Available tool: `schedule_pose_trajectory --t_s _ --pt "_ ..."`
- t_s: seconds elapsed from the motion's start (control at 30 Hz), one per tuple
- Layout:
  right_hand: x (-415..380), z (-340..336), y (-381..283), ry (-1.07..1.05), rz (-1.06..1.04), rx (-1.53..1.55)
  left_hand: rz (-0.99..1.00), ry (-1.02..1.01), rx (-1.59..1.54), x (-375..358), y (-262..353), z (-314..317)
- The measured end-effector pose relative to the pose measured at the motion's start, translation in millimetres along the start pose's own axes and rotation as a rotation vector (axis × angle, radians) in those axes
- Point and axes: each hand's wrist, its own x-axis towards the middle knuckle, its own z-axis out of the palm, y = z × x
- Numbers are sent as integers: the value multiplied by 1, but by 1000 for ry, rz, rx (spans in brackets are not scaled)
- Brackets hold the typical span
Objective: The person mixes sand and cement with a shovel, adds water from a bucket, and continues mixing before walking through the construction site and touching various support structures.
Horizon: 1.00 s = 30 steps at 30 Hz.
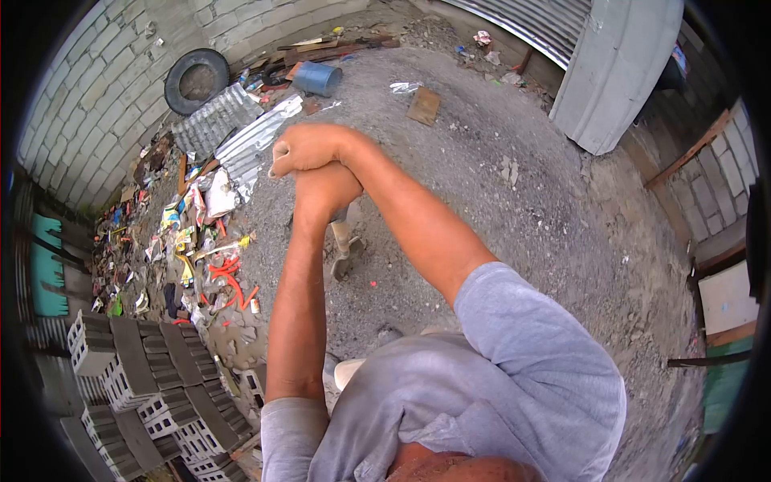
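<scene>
My right hand [309,146] is closed, its fingers curled at the upper left of my crossed forearms. Just beneath it is my left hand [328,189], the two touching; the left fingers are mostly hidden. Whatever the right fingers may hold cannot be made out. Directly below my left hand, a pale shaft-like object [340,234] with a dark lower end shows over the grey gravel ground [385,297]. Its upper end is hidden behind the hand.
Mixed litter [193,241] and corrugated sheets [245,140] lie left. Hollow blocks [120,386] are stacked lower left. A tyre [197,82] leans on the block wall [104,96]; a blue bucket [317,79] and board [423,106] lie ahead. A metal panel [614,76] stands right.
</scene>
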Motion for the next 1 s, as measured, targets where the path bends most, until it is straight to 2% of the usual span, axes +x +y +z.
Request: schedule_pose_trajectory --t_s 0.3,0.37,0.47,0.77,0.87,1.0 --pt "-2 -1 -2 -1 -9 -59 18 -51 71 2 0 0" --pt "0 -2 0 -14 -32 -61 -27 -78 40 3 1 -1" --pt "0 -3 0 -46 2 -8 32 -91 100 4 0 -4" --pt "5 0 7 -8 -8 -18 89 -162 193 11 -7 3" --pt "4 -1 13 38 -22 10 113 -128 234 14 -15 11" --pt "5 -3 20 51 -13 13 103 -136 179 18 -5 6"
